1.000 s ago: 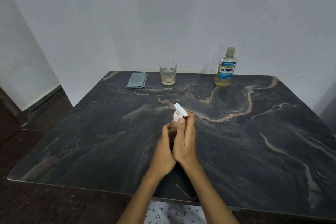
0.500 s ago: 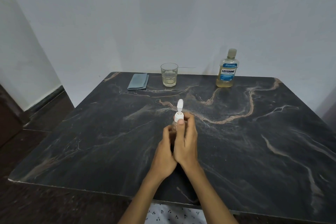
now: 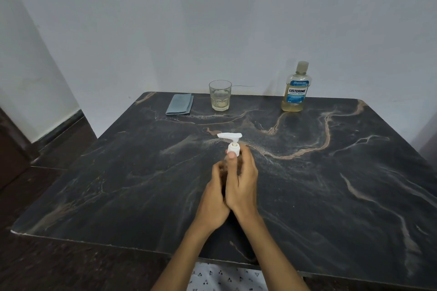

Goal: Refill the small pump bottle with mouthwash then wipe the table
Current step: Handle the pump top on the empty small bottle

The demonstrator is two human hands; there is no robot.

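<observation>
Glass tumbler upright at the far edge of the table, a little pale liquid in the bottom. White wall directly behind. Dark floor at left. Patterned white fabric visible below the near table edge.

We see the small white-capped pump bottle mid-table, between both hands; behind it, folded grey cloth left, clear drinking glass centre, amber mouthwash bottle right.

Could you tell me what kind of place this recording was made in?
Probably a plain room in a home: a dark marble-patterned table pushed against a bare white wall, with a mouthwash bottle, a drinking glass and a folded cloth.
</observation>
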